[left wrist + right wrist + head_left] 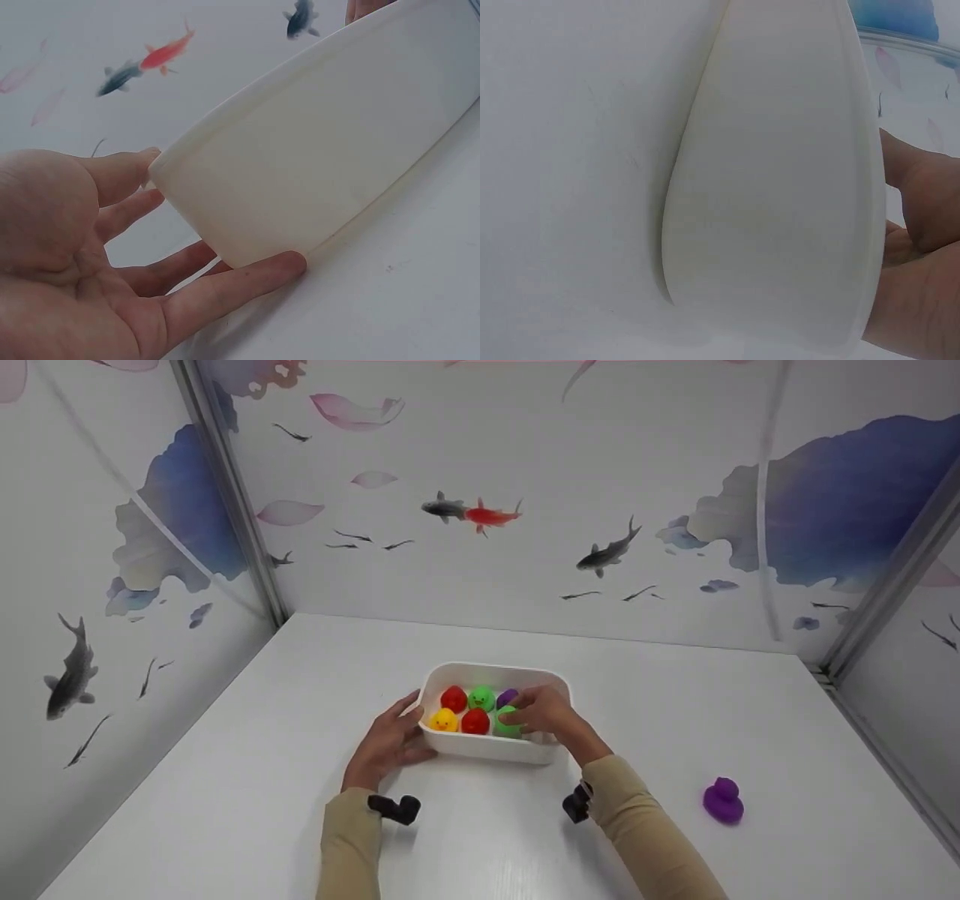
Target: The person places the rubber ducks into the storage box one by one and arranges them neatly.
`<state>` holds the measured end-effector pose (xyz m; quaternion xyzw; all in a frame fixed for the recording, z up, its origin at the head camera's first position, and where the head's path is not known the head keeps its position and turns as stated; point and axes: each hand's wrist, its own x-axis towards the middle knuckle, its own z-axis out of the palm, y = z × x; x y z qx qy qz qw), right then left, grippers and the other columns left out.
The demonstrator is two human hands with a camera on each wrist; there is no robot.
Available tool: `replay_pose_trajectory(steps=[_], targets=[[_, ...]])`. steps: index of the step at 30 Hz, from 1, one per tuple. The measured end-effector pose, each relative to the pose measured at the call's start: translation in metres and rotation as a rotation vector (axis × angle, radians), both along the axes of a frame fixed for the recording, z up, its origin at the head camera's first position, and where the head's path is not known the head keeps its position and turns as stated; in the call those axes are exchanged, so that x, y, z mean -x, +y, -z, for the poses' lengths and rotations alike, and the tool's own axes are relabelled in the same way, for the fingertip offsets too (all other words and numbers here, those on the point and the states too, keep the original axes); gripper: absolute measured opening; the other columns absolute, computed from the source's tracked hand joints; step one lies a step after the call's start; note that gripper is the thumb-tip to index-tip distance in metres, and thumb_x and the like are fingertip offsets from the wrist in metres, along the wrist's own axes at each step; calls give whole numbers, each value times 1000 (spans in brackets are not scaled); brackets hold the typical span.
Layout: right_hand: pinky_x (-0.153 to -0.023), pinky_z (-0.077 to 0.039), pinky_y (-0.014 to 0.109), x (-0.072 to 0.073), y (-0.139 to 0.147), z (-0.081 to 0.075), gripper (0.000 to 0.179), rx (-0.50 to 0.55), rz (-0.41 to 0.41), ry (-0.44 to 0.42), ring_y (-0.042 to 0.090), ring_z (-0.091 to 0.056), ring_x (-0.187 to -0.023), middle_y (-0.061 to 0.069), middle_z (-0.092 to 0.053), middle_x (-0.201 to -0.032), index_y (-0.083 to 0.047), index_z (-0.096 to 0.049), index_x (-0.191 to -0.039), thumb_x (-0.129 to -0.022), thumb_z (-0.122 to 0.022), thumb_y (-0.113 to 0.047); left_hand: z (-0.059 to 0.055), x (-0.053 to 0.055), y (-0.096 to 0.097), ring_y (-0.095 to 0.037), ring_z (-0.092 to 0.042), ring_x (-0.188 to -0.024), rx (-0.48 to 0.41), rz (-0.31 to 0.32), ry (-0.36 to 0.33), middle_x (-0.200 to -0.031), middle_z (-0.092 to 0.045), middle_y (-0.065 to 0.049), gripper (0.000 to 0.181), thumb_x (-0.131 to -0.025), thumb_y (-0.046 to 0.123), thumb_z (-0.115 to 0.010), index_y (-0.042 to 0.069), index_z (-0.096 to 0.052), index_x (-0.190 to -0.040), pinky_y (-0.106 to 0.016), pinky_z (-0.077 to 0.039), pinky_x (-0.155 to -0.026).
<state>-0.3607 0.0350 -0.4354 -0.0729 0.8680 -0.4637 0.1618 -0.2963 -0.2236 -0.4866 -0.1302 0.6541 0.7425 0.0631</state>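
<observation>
A white plastic bin (pixel 487 747) holds toy ducks: a yellow duck (pixel 443 721), two red ducks, two green ones and a purple duck (pixel 507 698). My left hand (pixel 388 741) grips the bin's left end; in the left wrist view its thumb is at the rim and its fingers reach around the lower corner. Inside the right end of the bin, my right hand (pixel 549 711) pinches the front green duck (pixel 508 725), partly covering it. From the right wrist, the bin wall (pixel 772 180) hides that hand's fingertips and the ducks.
Another purple duck (pixel 724 801) lies on the white table (pixel 480 840) to the right of my right forearm. Panels (pixel 540 457) painted with fish and petals close off the back and both sides.
</observation>
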Motion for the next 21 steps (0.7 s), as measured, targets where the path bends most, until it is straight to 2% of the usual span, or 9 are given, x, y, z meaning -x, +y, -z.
replay_pose_trajectory(steps=[14,21], targets=[[-77,-60,29,3,-6,4,29,-123,8,24,20,-62,-83,9,-73,-101,-5,-75,-102,-80,-86,-22,-1,-2,-1,-37,-51,-137,-10,12,33,-156,-45,-16,54,-104,32,-54,27,-37,-155,-52,-57,-95],[-72,-58,26,2,-10,7,28,-158,23,40,20,-60,-81,7,-74,-99,-5,-77,-100,-79,-86,-22,-1,-1,-1,-36,-51,-138,-34,5,11,-156,-44,-16,56,-104,32,-55,27,-37,-156,-51,-57,-96]])
